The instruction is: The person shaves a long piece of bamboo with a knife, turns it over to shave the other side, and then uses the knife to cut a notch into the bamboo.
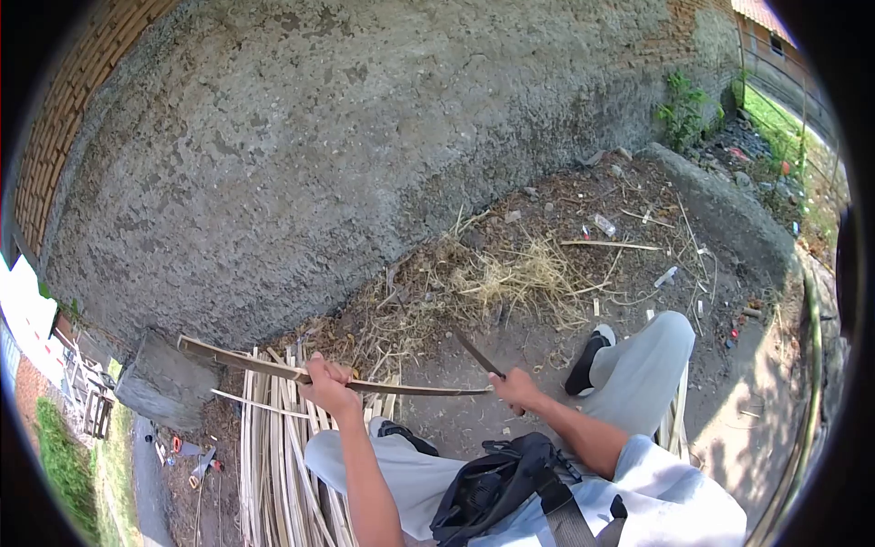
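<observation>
At far left, one brick wall (44, 173) stands beside a rough grey wall (365, 137). Below it sit one block (173, 387) and some small tools (202, 465), too small to count surely. Next comes one pile (273, 465) of pale strips, well over a dozen, lying lengthwise, with one stick (260, 403) across them. Above the pile is one long strip (246, 363), slanting slightly down to the right; the left hand (330, 387) is closed around it near its middle. Two shoes, black with pale parts, show: the left one (407, 438) by the pile, the right one (583, 365) further over. One knife (476, 354) points up and left, its handle gripped in the right hand (517, 389); the strip's right end reaches this hand, but whether they touch cannot be told. One black bag (492, 483) rests at the lap. Beyond lie one heap of straw (519, 278), one loose stick (611, 244), and one clear container (603, 224), any print on it too small to read. At right are one ledge (729, 201) and one green plant (688, 109).
</observation>
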A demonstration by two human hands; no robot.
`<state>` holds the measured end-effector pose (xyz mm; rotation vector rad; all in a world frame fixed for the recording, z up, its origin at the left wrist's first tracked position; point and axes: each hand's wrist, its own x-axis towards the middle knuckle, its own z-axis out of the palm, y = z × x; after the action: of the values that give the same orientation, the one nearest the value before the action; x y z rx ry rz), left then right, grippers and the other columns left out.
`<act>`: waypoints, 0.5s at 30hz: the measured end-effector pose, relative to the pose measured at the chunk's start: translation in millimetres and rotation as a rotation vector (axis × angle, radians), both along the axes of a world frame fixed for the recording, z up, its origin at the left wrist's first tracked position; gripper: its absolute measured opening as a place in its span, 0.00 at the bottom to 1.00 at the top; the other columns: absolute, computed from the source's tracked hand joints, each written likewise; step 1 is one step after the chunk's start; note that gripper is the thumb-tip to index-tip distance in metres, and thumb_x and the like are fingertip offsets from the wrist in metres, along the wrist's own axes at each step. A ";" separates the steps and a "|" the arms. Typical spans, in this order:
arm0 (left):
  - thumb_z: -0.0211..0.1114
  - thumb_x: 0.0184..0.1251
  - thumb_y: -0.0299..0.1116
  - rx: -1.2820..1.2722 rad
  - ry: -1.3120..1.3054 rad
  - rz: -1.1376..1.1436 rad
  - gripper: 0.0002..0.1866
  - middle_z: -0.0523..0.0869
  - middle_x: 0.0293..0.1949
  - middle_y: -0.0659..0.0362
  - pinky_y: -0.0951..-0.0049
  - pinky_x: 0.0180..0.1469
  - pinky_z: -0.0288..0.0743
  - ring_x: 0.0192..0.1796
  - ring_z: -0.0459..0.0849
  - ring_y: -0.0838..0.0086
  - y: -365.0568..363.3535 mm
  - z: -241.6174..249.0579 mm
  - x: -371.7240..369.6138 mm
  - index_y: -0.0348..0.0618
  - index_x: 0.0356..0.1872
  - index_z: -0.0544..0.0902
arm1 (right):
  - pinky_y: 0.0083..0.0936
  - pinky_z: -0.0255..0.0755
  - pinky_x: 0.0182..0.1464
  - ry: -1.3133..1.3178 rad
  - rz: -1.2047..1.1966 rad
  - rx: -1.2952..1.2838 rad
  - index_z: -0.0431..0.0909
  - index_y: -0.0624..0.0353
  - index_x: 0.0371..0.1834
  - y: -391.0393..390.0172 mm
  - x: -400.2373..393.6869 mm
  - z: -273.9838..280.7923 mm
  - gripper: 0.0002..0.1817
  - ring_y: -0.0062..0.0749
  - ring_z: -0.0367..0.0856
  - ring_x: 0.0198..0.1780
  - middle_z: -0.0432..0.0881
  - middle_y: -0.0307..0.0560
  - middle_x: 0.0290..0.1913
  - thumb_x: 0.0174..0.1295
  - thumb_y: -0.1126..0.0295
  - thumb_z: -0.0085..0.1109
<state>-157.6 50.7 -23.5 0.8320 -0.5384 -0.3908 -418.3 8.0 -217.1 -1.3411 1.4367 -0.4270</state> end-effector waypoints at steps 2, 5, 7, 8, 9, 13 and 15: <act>0.55 0.67 0.27 -0.010 -0.045 -0.084 0.23 0.54 0.09 0.67 0.74 0.16 0.46 0.12 0.49 0.82 1.8 -1.6 -3.5 0.50 0.14 0.55 | 0.46 0.76 0.35 0.124 0.131 -0.175 0.79 0.71 0.29 12.0 18.9 -26.4 0.28 0.56 0.83 0.29 0.80 0.64 0.23 0.65 0.50 0.52; 0.54 0.67 0.28 -0.034 -0.081 -0.164 0.22 0.52 0.09 0.67 0.74 0.17 0.47 0.11 0.49 0.81 10.2 3.0 -15.9 0.50 0.14 0.55 | 0.50 0.74 0.45 0.100 0.299 -0.424 0.81 0.68 0.32 21.2 40.3 -37.5 0.23 0.63 0.82 0.38 0.81 0.67 0.30 0.63 0.52 0.58; 0.54 0.67 0.31 0.007 -0.127 -0.135 0.22 0.51 0.09 0.66 0.74 0.17 0.47 0.11 0.48 0.80 19.7 -5.4 -13.9 0.51 0.14 0.54 | 0.50 0.74 0.42 0.080 0.344 -0.562 0.80 0.68 0.29 20.3 52.6 -51.8 0.21 0.62 0.81 0.35 0.81 0.65 0.28 0.60 0.55 0.60; 0.53 0.67 0.32 0.003 -0.168 -0.122 0.23 0.50 0.09 0.66 0.73 0.17 0.47 0.11 0.47 0.79 17.9 -3.9 -12.0 0.51 0.14 0.53 | 0.50 0.74 0.42 0.058 0.332 -0.539 0.80 0.68 0.29 20.2 57.9 -57.7 0.22 0.63 0.81 0.35 0.81 0.65 0.28 0.62 0.54 0.59; 0.53 0.67 0.33 0.015 -0.164 -0.114 0.23 0.50 0.09 0.66 0.73 0.17 0.46 0.11 0.46 0.79 21.2 -5.2 -7.4 0.52 0.14 0.53 | 0.50 0.74 0.42 0.038 0.310 -0.535 0.80 0.68 0.30 19.4 62.6 -60.1 0.23 0.64 0.81 0.35 0.81 0.65 0.27 0.63 0.52 0.57; 0.53 0.66 0.35 0.025 -0.144 -0.051 0.24 0.49 0.08 0.67 0.73 0.17 0.43 0.11 0.43 0.79 14.7 -7.8 6.4 0.54 0.13 0.50 | 0.53 0.73 0.42 0.028 0.288 -0.230 0.79 0.68 0.32 21.1 66.0 -51.7 0.26 0.66 0.80 0.35 0.80 0.67 0.27 0.68 0.50 0.48; 0.53 0.66 0.35 0.037 -0.108 0.006 0.25 0.48 0.08 0.68 0.73 0.16 0.41 0.11 0.42 0.80 8.7 -3.8 6.0 0.56 0.13 0.49 | 0.55 0.72 0.41 -0.051 0.202 -0.211 0.79 0.68 0.32 23.7 69.3 -59.4 0.28 0.68 0.80 0.35 0.80 0.69 0.26 0.71 0.50 0.43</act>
<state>-151.6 59.4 -27.3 0.8938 -0.6305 -0.3520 -349.0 31.7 -276.5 -1.6159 1.2259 -0.4859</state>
